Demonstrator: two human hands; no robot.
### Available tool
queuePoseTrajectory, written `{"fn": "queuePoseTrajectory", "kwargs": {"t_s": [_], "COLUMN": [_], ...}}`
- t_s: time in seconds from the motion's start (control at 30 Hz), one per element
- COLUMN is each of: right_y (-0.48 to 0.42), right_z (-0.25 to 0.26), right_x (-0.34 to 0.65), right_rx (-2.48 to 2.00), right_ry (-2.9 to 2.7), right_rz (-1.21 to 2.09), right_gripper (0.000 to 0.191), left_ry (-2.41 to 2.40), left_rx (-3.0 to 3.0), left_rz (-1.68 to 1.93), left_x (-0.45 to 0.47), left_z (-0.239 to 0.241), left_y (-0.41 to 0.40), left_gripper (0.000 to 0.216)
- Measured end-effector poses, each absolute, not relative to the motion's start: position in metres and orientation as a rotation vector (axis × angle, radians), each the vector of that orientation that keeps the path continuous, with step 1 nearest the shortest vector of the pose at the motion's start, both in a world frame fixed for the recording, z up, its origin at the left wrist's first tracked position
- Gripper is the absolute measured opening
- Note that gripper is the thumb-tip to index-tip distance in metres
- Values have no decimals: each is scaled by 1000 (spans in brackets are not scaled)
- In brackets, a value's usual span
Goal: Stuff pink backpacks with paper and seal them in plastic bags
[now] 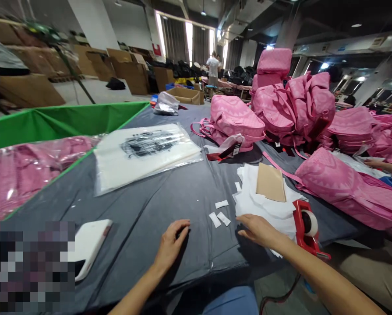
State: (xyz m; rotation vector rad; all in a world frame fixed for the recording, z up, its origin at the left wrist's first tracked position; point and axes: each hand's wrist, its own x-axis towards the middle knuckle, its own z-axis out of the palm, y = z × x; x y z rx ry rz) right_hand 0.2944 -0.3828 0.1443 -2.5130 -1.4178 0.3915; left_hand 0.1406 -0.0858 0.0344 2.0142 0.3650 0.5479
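My left hand (172, 241) rests low over the grey cloth with nothing in it, its thumb and fingers a little apart. Nothing is held by my right hand (256, 228) either; its fingers stretch out at the left edge of a stack of thin white sheets (248, 192). On that stack lies a brown card (270, 182). Between my hands, slightly farther off, are several small white packets (222, 218). Just right of the sheets stands a red tape dispenser (301, 227) with a roll of tape in it.
Flat clear plastic bags (150, 153) with dark print lie left of centre. A white phone-like object (92, 245) is nearer me. Pink backpacks (237, 113) are piled right. Plastic-wrapped pink goods (34, 170) fill a green-lined bin (67, 120). Another person's arm (384, 166) reaches in from the right.
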Motion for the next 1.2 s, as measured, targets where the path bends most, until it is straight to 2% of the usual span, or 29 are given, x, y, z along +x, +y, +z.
{"fn": "queuePoseTrajectory", "kwargs": {"t_s": [0.07,0.17,0.23,0.3,0.43,0.53,0.8,1.07,1.2], "right_y": [-350,-297,-272,-260,-262,-267,-305,-440,-472], "right_z": [137,119,105,92,78,81,123,219,243], "right_x": [302,300,289,275,255,254,302,420,456], "right_rx": [-2495,-2719,-2881,-2950,-2965,-2966,-2861,-2926,-2923], "right_ry": [-1373,-1167,-1051,-1034,-1057,-1030,-896,-517,-517], "right_rz": [377,260,132,31,24,76,201,-50,-24], "right_gripper": [56,88,97,85,39,25,10,15,21], "left_ry": [330,280,263,272,291,249,200,258,224], "left_rx": [2003,2009,2025,2042,2069,2073,2060,2141,2250], "left_rz": [588,592,579,578,580,557,550,572,672], "left_x": [117,94,82,71,58,65,97,104,133], "left_z": [35,39,40,38,33,35,35,23,21], "left_y": [-102,-124,-130,-126,-107,-95,-77,-49,-27], "left_gripper": [28,26,26,27,32,36,41,36,37]}}
